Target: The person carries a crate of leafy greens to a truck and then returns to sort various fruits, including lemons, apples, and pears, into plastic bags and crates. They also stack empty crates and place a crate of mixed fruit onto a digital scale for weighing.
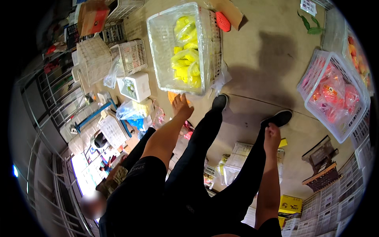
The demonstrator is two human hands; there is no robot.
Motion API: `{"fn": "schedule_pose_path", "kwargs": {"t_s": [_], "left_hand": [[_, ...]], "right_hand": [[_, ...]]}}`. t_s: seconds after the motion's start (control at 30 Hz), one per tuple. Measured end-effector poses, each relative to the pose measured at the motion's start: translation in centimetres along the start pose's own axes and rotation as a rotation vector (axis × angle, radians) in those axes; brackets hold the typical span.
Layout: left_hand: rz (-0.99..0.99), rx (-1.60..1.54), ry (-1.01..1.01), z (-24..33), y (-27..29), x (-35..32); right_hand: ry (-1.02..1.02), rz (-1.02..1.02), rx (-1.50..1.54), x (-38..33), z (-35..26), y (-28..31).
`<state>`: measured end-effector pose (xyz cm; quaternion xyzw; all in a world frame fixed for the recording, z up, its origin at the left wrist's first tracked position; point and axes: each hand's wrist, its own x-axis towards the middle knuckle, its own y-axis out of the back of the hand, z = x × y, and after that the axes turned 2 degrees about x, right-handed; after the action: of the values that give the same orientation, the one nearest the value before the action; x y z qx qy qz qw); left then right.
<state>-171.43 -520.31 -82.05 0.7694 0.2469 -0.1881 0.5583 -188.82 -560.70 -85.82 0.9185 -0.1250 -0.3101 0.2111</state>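
My left hand (181, 106) is stretched out, fingers apart and holding nothing. It is nearest to the lower end of a large white plastic crate (152, 47); I cannot tell whether a fingertip touches it. Clear film lines this crate, and bagged bright yellow goods (187, 65) lie inside. Some orange netting (172, 96) shows beside the fingers. My right hand (272, 136) hangs with curled fingers in front of my right leg, and nothing shows in it.
At the right, a white crate (312, 89) holds pink-red bags (333, 91). A red perforated piece (223, 21) and cardboard (229, 10) lie beyond the big crate. Stacked crates and a white foam box (142, 85) stand at left. Another person (112, 179) is close on my left.
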Motion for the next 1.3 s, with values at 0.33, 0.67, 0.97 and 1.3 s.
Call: {"fn": "schedule_pose_path", "kwargs": {"t_s": [0.33,0.67,0.97,1.3], "left_hand": [[0.247,-0.237,-0.335,-6.2,-6.4,5.8],[-0.114,0.349,-0.767,-5.6,-4.0,12.2],[-0.247,0.25,-0.793,8.7,-8.1,9.0],[-0.548,-0.428,-0.68,36.4,-7.8,-10.6]], "right_hand": [[-0.303,0.025,0.309,-9.6,-4.0,-10.5],[-0.309,-0.06,0.407,-14.7,-9.3,-11.8],[-0.51,0.176,0.541,-25.2,-2.4,-8.9],[-0.839,0.72,0.933,-37.1,2.9,-12.7]]}}
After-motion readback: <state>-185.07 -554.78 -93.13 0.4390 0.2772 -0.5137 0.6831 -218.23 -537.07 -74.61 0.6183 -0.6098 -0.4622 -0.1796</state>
